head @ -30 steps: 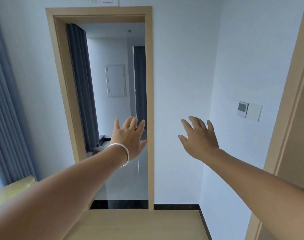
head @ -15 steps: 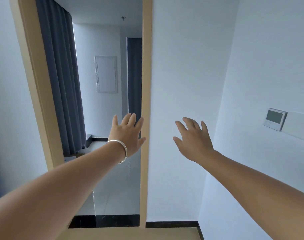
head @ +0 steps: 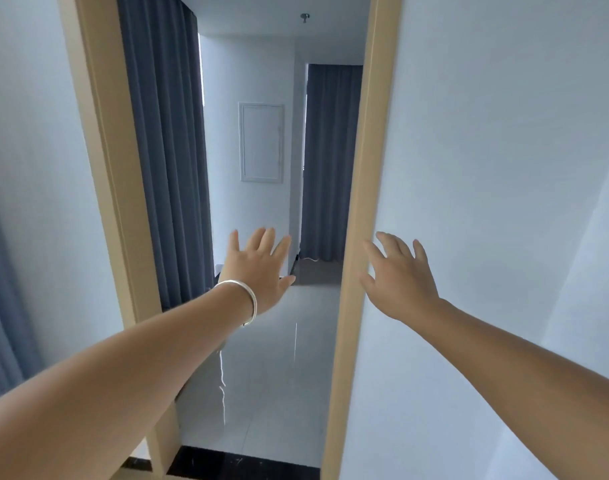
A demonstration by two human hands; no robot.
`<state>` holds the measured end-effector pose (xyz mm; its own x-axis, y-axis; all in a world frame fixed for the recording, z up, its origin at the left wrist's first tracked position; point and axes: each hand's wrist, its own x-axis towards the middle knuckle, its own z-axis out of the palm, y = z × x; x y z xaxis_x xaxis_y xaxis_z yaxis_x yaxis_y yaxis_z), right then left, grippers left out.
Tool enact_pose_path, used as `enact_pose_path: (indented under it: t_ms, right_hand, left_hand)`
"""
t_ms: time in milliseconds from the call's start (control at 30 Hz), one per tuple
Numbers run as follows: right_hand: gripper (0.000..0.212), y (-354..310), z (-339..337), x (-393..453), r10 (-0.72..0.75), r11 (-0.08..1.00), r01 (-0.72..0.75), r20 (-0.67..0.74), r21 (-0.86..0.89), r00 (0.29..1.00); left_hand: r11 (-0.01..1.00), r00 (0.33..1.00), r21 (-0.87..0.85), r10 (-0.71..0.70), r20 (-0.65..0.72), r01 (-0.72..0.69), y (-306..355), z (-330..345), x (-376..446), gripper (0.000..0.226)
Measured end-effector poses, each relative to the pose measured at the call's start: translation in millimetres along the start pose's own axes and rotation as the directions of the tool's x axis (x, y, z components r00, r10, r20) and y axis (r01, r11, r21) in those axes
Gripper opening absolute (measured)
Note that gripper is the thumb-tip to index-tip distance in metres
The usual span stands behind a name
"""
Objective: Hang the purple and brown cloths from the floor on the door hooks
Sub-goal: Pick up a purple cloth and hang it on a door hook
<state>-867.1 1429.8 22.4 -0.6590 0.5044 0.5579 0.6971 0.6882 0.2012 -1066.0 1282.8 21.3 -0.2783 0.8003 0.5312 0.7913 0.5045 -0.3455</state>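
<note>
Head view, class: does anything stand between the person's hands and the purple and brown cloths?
Cannot be judged: no cloths or hooks are in view. Both the left hand and right hand are open and empty, raised before the doorway; the tiled floor beyond shows no cloth.

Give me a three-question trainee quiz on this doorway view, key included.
1. True or false: the left hand holds a purple cloth.
2. Which wrist wears the silver bangle: A left, B right?
3. Fill in: the right hand is spread in front of the white wall, beside the wooden door ____.

Key: 1 false, both hands are open and empty; 2 A; 3 frame.
</note>
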Motion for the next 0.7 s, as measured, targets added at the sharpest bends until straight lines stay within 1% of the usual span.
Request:
enact_pose_path:
  t_ms: [67,200,300,367,433,567,700]
  right_hand:
    - [0.055,-25.4,21.1,29.7,-0.052,0.998,0.052,-0.002,0.044,0.999]
    - [0.057,-87.7,70.1,92.6,-0.172,0.973,0.173,-0.020,0.151,0.985]
    - [0.056,-138.6,102.1,136.0,-0.271,0.937,0.274,-0.043,0.217,0.962]
    - [0.056,-177.2,124.0,169.3,-0.355,0.895,0.360,-0.066,0.263,0.932]
    - [0.057,-217.0,139.6,197.3,-0.439,0.843,0.441,-0.079,0.307,0.895]
    - [0.059,-303.1,165.4,226.3,-0.584,0.720,0.578,-0.114,0.384,0.804]
    - [0.060,-392.7,175.6,219.6,-0.730,0.555,0.706,-0.149,0.441,0.667]
  left_hand:
    - [0.999,0.999,0.019,-0.042,0.011,0.041,-24.3,24.9,4.5,0.071]
    - [0.984,0.984,0.102,-0.155,0.084,0.146,-77.2,73.9,6.1,0.072]
    - [0.955,0.959,0.201,-0.249,0.138,0.219,-119.9,102.9,1.2,0.074]
    - [0.925,0.923,0.249,-0.338,0.185,0.289,-151.5,120.2,-5.4,0.073]
    - [0.882,0.876,0.306,-0.431,0.218,0.358,-181.8,135.3,-18.2,0.072]
    - [0.771,0.741,0.414,-0.613,0.274,0.485,-229.8,153.4,-61.3,0.073]
    - [0.657,0.592,0.492,-0.745,0.307,0.571,-261.6,158.1,-123.7,0.075]
